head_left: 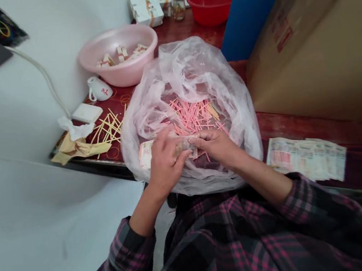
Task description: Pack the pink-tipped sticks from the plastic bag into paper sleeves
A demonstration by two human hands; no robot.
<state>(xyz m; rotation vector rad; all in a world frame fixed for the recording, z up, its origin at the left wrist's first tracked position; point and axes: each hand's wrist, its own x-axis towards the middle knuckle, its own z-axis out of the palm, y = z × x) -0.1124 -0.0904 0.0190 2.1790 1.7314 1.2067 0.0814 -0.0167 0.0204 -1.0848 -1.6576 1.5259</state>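
Note:
A printed, partly see-through plastic packet (145,155) lies across the front of a large clear plastic bag (243,110). My left hand (166,159) is closed over its middle, fingers on top and thumb along the near side. The right-hand end of the packet is pinched between thumb and fingers of my right hand (216,145). Just beyond my hands, many thin pink sticks (193,114) are heaped in the opened bag, with a few orange sticks (212,111) at their right. What is inside the packet is hard to make out.
Left of the bag are yellow sticks (109,128), a white mug (99,89) on its side and a pink basin (123,75) holding small bundles. Fanned flat packets (307,157) lie at right, before a big cardboard box (322,64). A red basin (212,6) stands behind.

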